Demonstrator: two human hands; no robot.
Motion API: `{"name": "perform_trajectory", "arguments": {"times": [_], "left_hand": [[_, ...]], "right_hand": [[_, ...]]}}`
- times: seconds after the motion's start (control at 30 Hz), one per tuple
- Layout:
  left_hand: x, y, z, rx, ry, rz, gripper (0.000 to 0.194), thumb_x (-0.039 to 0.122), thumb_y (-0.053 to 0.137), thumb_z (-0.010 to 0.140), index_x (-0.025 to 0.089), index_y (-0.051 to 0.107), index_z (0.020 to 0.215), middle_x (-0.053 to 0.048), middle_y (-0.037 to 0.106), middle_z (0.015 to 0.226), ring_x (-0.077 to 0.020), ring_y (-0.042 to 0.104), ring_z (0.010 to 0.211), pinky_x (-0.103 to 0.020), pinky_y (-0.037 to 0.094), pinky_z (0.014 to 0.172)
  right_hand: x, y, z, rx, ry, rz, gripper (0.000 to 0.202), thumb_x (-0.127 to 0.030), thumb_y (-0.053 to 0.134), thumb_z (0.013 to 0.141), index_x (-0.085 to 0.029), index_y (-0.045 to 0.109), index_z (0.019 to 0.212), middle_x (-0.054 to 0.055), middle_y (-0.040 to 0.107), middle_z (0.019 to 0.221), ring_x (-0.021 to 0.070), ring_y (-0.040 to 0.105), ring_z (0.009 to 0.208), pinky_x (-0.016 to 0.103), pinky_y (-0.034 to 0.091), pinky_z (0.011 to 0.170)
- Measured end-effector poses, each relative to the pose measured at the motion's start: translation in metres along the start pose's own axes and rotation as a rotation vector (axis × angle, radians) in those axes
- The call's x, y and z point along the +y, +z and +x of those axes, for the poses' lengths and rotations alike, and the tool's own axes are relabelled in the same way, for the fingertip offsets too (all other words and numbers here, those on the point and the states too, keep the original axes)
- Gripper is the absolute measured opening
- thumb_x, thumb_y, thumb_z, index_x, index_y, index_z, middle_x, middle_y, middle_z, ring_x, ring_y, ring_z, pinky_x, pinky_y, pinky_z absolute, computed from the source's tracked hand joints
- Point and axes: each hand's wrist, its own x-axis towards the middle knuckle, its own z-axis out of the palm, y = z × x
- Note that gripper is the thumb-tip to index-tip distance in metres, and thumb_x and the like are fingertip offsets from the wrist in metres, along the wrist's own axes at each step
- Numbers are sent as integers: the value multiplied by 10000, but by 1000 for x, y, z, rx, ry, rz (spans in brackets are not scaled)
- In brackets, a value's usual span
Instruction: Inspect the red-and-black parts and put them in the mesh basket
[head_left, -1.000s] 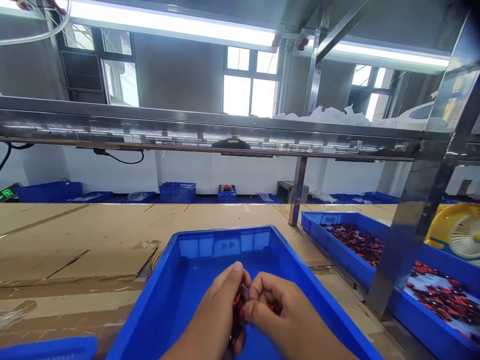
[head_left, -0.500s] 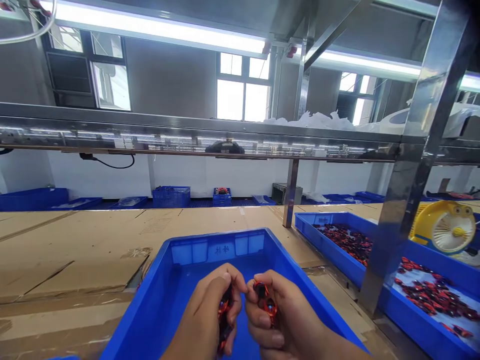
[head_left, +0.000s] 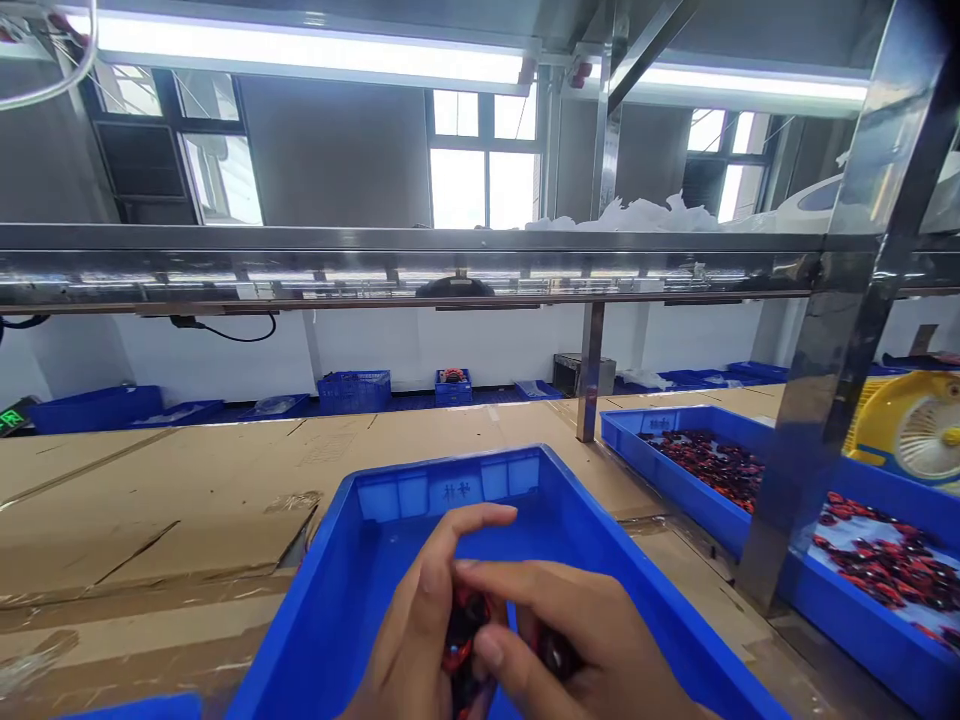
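Observation:
My left hand (head_left: 412, 630) is curled around several small glossy red-and-black pieces (head_left: 466, 625), its index finger raised above them. My right hand (head_left: 592, 630) is bent toward it, thumb and index finger touching the pieces in the left palm. Under the right hand's fingers shows another dark, shiny red-and-black piece (head_left: 556, 655). Exactly what kind of thing these pieces are, I cannot make out. Both hands are held over a blue plastic tray (head_left: 300, 600), whose visible floor is bare blue.
To the right, behind a metal post (head_left: 810, 420), a long blue tray (head_left: 697, 510) holds many similar pieces. A yellow fan (head_left: 915, 425) stands beyond it. Cardboard (head_left: 187, 480) covers the table. A metal shelf (head_left: 337, 265) crosses above.
My right hand has moved left and turned over, its fingers now meeting the pieces in my left hand. My left index finger has lifted. The view has shifted slightly.

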Motion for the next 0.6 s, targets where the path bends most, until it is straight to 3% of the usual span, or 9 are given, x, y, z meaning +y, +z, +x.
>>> {"name": "perform_trajectory", "arguments": {"times": [0.1,0.23,0.4,0.6], "left_hand": [[-6,-2,-1,-60,143,-1,1004,915,198,708,183,323,1383,68,415,527,-87,322,421,-203,299,425],[-10,-5,2,-68,261,82,1059,946,128,630,213,405,1343,54,375,593,-93,312,492,-220,287,478],[-10,-8,6,-58,307,144,1104,949,95,581,228,401,1360,33,425,613,-103,331,514,-228,271,498],[-8,-10,3,-71,302,207,1026,951,236,622,258,399,1361,37,457,632,-98,345,532,-215,265,506]], "right_hand": [[-1,3,-1,-41,-36,-100,303,-361,579,919,-255,603,1202,0,748,843,117,651,605,188,455,529],[-2,6,-2,-2,-129,-224,359,-518,491,950,-225,619,1114,-14,738,742,96,632,523,171,432,472],[-5,6,1,88,-242,-325,292,-478,484,970,-223,626,978,-56,721,679,50,582,444,151,387,439],[-6,3,3,55,-268,-305,348,-493,464,977,-204,653,942,-49,689,628,52,575,468,163,369,456]]}}
